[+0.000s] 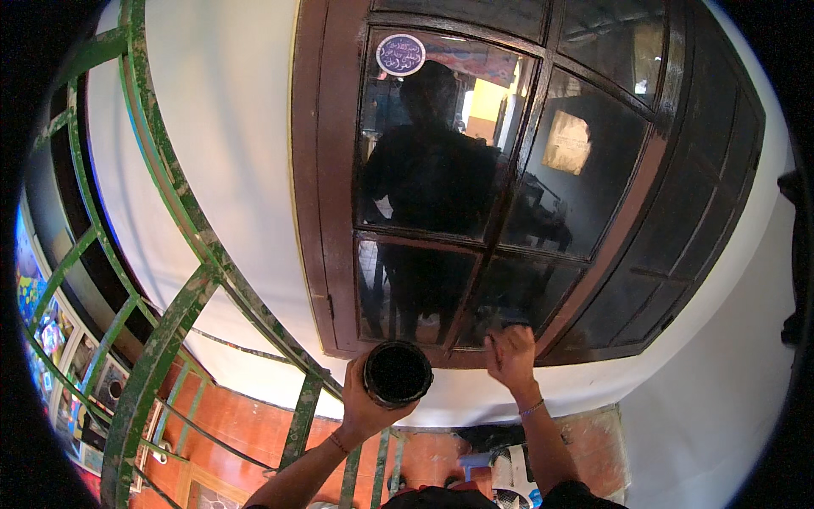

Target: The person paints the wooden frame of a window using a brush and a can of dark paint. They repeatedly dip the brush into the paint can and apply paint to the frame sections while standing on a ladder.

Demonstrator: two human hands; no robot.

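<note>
In front of us stands a large brown wooden-framed window [311, 170], stiff to the touch, we judge, its dark glossy glass panes [424, 191] the fragile part. Just before its lower edge is an open, round black can [424, 392], likely rigid, heavier if full, slippery where smeared, and best cradled low around the side; its inside looks solid black. Our left hand [366, 404] grips its side. Our right hand [512, 356], near a lower pane, seems pinched on a small dark object [514, 323] too dim to identify.
</note>
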